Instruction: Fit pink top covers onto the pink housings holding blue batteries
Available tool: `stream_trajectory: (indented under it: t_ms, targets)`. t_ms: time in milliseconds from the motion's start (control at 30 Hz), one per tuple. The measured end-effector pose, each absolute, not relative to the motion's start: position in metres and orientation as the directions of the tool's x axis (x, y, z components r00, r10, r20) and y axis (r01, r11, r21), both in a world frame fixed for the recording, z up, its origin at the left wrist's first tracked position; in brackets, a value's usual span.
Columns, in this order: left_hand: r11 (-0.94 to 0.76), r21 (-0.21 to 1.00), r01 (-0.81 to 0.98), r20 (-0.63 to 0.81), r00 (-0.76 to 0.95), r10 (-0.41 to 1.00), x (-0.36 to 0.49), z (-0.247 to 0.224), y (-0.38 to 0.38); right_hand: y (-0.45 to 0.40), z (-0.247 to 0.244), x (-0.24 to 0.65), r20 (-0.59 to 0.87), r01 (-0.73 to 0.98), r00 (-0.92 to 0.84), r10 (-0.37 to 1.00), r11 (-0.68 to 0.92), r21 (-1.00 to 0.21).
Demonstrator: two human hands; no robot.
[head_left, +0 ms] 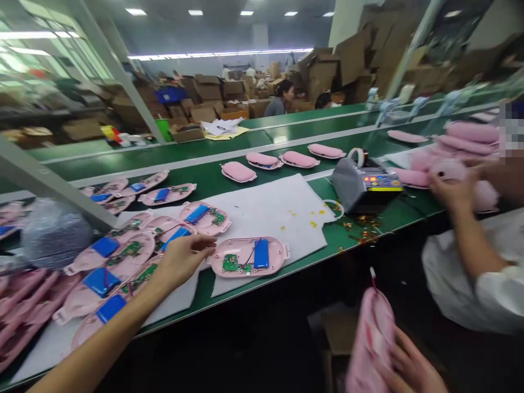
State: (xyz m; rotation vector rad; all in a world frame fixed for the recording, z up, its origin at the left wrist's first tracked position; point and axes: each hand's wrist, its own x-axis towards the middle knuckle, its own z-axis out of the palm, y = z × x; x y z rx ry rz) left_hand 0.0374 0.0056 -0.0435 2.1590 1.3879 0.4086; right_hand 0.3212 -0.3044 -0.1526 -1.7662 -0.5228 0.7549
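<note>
My left hand [190, 255] reaches over the bench, its fingertips pinched at the left end of a pink oval shell [249, 270]. That shell lies flat, open side up, with a blue battery [261, 254] and a green circuit board [231, 263] inside. At the lower right, beyond the bench edge, my right hand [409, 363] holds a pink casing [372, 338] upright, a wire with a white plug sticking out of its top. Several more open shells with batteries, such as one [223, 210] just behind my left fingers, lie about my left hand.
White foam sheets [266, 213] cover part of the green bench [196, 305]. A grey tape machine [360, 188] stands right of them, near orange scraps. Closed pink cases [238, 171] line the back. A person's hands [458, 188] hold a pink piece at right. A wrapped bundle [55, 229] sits left.
</note>
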Motion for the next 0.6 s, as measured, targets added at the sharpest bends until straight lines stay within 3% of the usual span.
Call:
stream_trajectory:
  t_ms: [133, 233, 333, 500, 600]
  targets:
    - [-0.371, 0.815, 0.445, 0.220, 0.354, 0.909, 0.029, -0.053, -0.017, -0.242, -0.108, 0.292, -0.115, -0.083, 0.598, 0.793, -0.082, -0.993]
    - [-0.185, 0.974, 0.132, 0.124, 0.371, 0.920, 0.027, -0.056, -0.028, -0.161, -0.087, 0.270, -0.056, -0.148, 0.522, 0.851, 0.025, -0.989]
    - [0.025, 0.999, 0.021, -0.031, 0.418, 0.908, 0.021, -0.057, -0.024, -0.103, -0.082, 0.252, -0.046, -0.141, 0.465, 0.884, 0.023, -0.990]
    - [0.176, 0.974, -0.142, -0.098, 0.434, 0.896, 0.004, -0.058, -0.017, -0.078, -0.073, 0.256, 0.129, 0.163, 0.261, 0.957, 0.088, -0.983]
    - [0.262, 0.947, -0.184, -0.159, 0.439, 0.884, 0.003, -0.063, -0.019, -0.079, -0.049, 0.275, 0.178, 0.435, 0.027, 0.984, 0.149, -0.888]
